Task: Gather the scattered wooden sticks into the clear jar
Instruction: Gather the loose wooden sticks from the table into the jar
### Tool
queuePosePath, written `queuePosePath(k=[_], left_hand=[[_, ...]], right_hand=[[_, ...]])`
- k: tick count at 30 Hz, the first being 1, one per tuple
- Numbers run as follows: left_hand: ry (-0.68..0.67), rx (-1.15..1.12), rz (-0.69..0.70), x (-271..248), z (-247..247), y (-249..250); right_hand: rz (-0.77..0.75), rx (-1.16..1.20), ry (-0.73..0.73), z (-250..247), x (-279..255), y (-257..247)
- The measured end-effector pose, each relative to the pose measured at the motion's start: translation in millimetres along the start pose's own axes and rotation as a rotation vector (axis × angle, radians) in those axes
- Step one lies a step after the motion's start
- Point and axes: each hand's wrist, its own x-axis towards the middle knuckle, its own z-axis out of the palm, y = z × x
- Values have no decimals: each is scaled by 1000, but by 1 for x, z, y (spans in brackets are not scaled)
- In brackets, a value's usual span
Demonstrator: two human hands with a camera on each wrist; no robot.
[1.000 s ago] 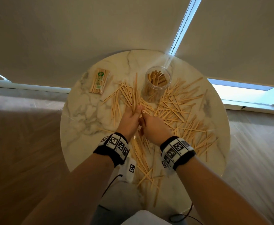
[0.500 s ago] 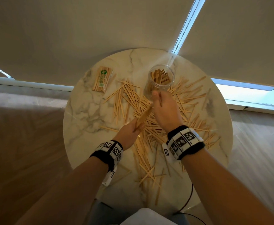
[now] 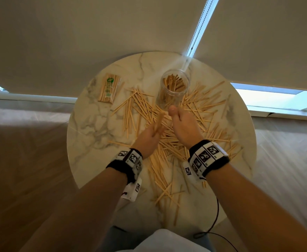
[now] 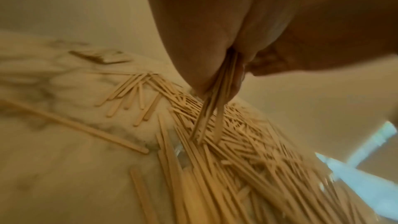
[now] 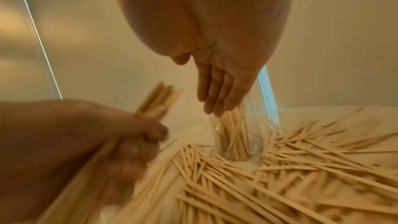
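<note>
A clear jar (image 3: 174, 90) stands upright at the far middle of the round marble table (image 3: 94, 128), with several wooden sticks in it. Many loose sticks (image 3: 200, 113) lie scattered around and in front of it. My left hand (image 3: 151, 132) grips a small bundle of sticks (image 3: 159, 120), raised above the table and angled toward the jar; the bundle (image 4: 213, 108) shows between the fingers in the left wrist view. My right hand (image 3: 181, 124) is just in front of the jar with straight fingers (image 5: 217, 91) held together, holding nothing, near the jar (image 5: 237, 135).
A wrapped pack of sticks (image 3: 109, 90) lies at the table's far left. Bare marble shows on the left part of the table. A pull chain (image 3: 198, 28) hangs between two blinds behind the jar. A dark cable (image 3: 216, 219) trails off the near edge.
Both hands rose from the pile. The left lifted a bundle of sticks toward the jar. The right hand reached to the jar and now has straight, empty fingers.
</note>
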Motion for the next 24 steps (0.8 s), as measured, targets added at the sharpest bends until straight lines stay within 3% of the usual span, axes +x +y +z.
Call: queuePosePath(k=[2,5,7,11,14,17,20,24], left_hand=[[153,-244,-35,4,-11,0],[267,-610,-25,14,-23,19],[268,-788,-27,16,-18,35],[143,-658,-6,0,15,41],[161,-541,59,-2,14,41],[214,-582,120,1,5,43],[177,-505,93,-4,19,42],[148,-388,28,-9,21,27]], right_hand=[[-12,-121,-8,2,-11,18],[-126,-496,-512,26,-39,37],[-234,-605,-726,41,-52,32],[-321,-742,-669,48,-40,18],[-307,-829,-686,45,-42,12],[-254,-730,-700,44,-45,13],[-233,-753,-690,43,-35,13],[-106,-759,-838,38,-36,18]])
